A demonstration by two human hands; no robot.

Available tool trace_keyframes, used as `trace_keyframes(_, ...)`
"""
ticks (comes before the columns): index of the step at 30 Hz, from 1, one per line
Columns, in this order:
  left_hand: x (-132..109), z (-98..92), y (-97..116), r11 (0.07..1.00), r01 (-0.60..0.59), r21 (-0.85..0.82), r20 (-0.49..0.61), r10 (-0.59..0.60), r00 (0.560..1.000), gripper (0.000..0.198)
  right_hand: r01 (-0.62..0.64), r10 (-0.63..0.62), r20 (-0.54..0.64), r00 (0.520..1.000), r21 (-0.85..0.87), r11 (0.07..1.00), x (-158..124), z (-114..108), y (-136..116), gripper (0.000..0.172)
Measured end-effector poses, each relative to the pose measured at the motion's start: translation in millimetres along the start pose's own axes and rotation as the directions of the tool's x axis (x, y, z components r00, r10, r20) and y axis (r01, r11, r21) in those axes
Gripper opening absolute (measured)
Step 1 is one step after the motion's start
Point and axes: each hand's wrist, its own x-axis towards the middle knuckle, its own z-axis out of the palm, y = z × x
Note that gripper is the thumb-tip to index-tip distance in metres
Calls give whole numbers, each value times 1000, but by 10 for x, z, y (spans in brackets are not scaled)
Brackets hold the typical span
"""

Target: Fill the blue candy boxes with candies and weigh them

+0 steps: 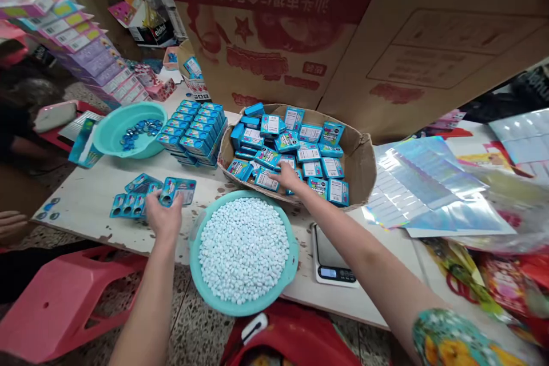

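My left hand [165, 214] is closed around small blue candy boxes [168, 191] above the table. Beside it, a row of similar blue boxes with dark round openings [128, 205] lies on the tabletop. My right hand [288, 176] reaches into a cut-down cardboard box [360, 174] full of loose blue candy boxes [309, 152]. Its fingers are spread and touch a box with a white label [266, 179]; part of the grip is hidden. Between my arms stands a turquoise basin [293, 257] of small pale candies [244, 249].
Stacked blue boxes [195, 131] stand behind my left hand, near a turquoise bowl [100, 137] of shiny blue pieces. A digital scale [334, 260] lies under my right forearm. Silvery sheets [424, 183] cover the right side. A large carton [274, 28] rises behind; a pink stool [55, 303] stands left.
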Motion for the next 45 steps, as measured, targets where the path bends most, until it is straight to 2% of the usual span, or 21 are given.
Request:
trace_keyframes(2,253,250,-366,994,46,95,-2,-46,999,47,-15,19,61,998,-61,998,242,147,37,55)
trace_keyframes(4,387,494,-626,989,67,130,59,-75,995,44,-16,27,84,996,-129,991,362,264,55,61)
trace_keyframes(6,404,644,-757,990,74,124,113,-88,990,45,-1,17,89,996,-178,984,395,308,88,56)
trace_keyframes(8,323,658,-762,991,47,124,120,-62,991,51,28,-9,93,996,-201,979,376,277,149,39)
trace_keyframes(10,151,550,-659,993,-28,119,77,19,997,56,61,-40,108,993,-202,978,326,209,223,26)
trace_keyframes(11,28,468,-578,992,-76,105,40,72,997,55,78,-55,117,992,-196,978,296,178,256,26)
trace_keyframes(13,-293,294,-397,986,-164,39,1,164,986,47,106,-83,131,988,-175,979,238,157,293,38)
trace_keyframes(15,-688,159,-253,972,-227,-51,67,231,971,37,124,-105,131,986,-143,982,198,202,282,55)
trace_keyframes(17,-1087,91,-196,962,-255,-98,206,270,941,36,123,-110,121,987,-108,986,188,294,228,66)
trace_keyframes(19,-1409,85,-215,964,-252,-85,317,266,911,41,102,-94,103,990,-75,992,211,386,163,70)
trace_keyframes(21,-1608,124,-250,970,-240,-39,356,237,904,48,74,-70,82,994,-47,996,256,432,122,67)
trace_keyframes(23,-1690,200,-245,975,-221,21,328,202,923,52,57,-55,74,996,-13,998,290,410,118,61)
trace_keyframes(26,-1670,361,-138,980,-181,83,285,150,947,56,50,-53,59,997,50,997,222,242,149,53)
trace_keyframes(28,-1623,476,-37,983,-155,96,277,123,953,57,60,-61,5,998,87,994,42,51,171,49)
trace_keyframes(31,-1582,617,100,988,-146,40,299,128,946,50,159,-134,-116,984,242,957,-445,-273,179,47)
trace_keyframes(34,-1588,678,211,990,-77,-118,336,113,935,29,286,-214,-195,957,529,799,-1069,-480,138,48)
trace_keyframes(36,-1593,674,282,948,124,-293,346,-15,938,18,262,-206,-162,965,593,761,-1448,-491,105,46)
trace_keyframes(39,-1582,622,389,755,412,-510,401,-215,890,15,197,-181,-89,979,616,763,-1849,-366,104,40)
trace_keyframes(42,-1568,532,502,639,510,-576,430,-294,854,22,165,-195,-17,981,607,777,-2047,-209,149,40)
trace_keyframes(45,-1573,389,657,484,590,-646,485,-336,807,28,242,-256,-42,966,503,830,-2115,-112,155,40)
